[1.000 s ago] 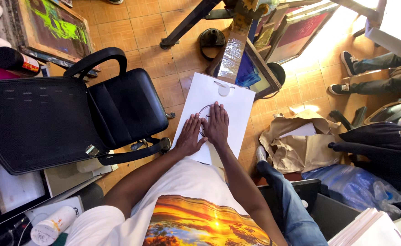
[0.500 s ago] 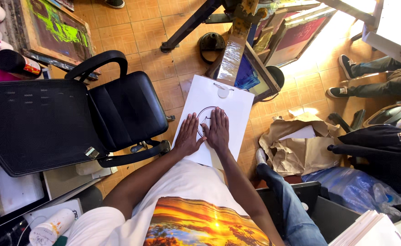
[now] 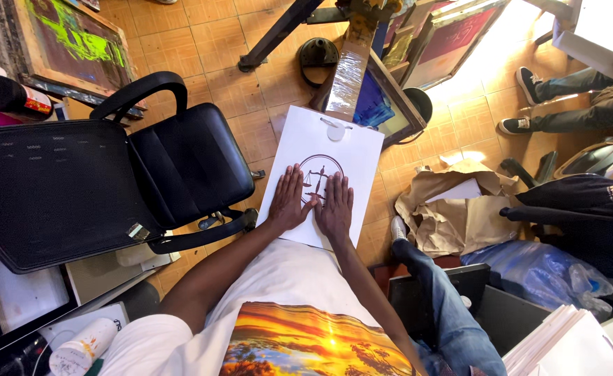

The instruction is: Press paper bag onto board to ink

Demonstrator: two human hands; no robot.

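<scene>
White paper bag (image 3: 320, 146) lay mid-frame; left hand (image 3: 291, 200) and right hand (image 3: 336, 207) pressed flat, fingers spread, gripping nothing.

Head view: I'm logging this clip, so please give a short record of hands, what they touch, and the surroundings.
left hand: flat, palm down on the white bag
right hand: flat beside it, on the same bag
white bag: lying flat, round dark print partly under the fingers
office chair: black, to the left
brown paper: crumpled on the tiled floor, to the right
</scene>
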